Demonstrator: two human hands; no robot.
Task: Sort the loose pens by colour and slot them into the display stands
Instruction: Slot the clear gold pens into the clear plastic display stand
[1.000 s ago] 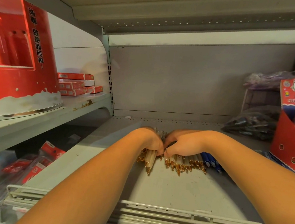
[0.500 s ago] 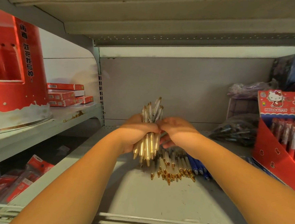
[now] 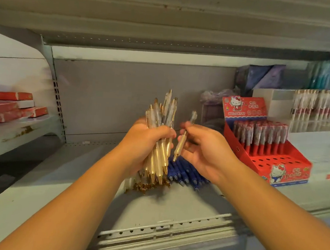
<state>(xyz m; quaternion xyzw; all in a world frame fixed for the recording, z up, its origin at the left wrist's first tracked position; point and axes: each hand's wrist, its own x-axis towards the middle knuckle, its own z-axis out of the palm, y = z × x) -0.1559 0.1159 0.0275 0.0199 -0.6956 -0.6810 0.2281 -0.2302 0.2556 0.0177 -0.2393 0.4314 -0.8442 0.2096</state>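
Observation:
My left hand (image 3: 147,141) grips a bundle of gold pens (image 3: 161,124) upright above the shelf. To its right, my right hand (image 3: 203,147) pinches a single gold pen (image 3: 182,140), tip down, a little apart from the bundle. Below the hands several more gold pens (image 3: 145,185) and a row of blue pens (image 3: 186,174) lie loose on the shelf. A red Hello Kitty display stand (image 3: 271,162) to the right holds several red pens in its back rows; its front holes are bare. A white stand (image 3: 313,105) with pale pens sits behind it.
Flat red boxes (image 3: 5,106) are stacked on the left shelf. Plastic bags (image 3: 213,97) and dark packages (image 3: 261,75) fill the back right corner. A white slotted rail (image 3: 163,229) runs along the shelf's front edge. The upper shelf hangs low overhead.
Both hands rose from the pile on the shelf. The left hand lifted a bundle of gold pens, and the right hand pulled away with one pen. The view swung right.

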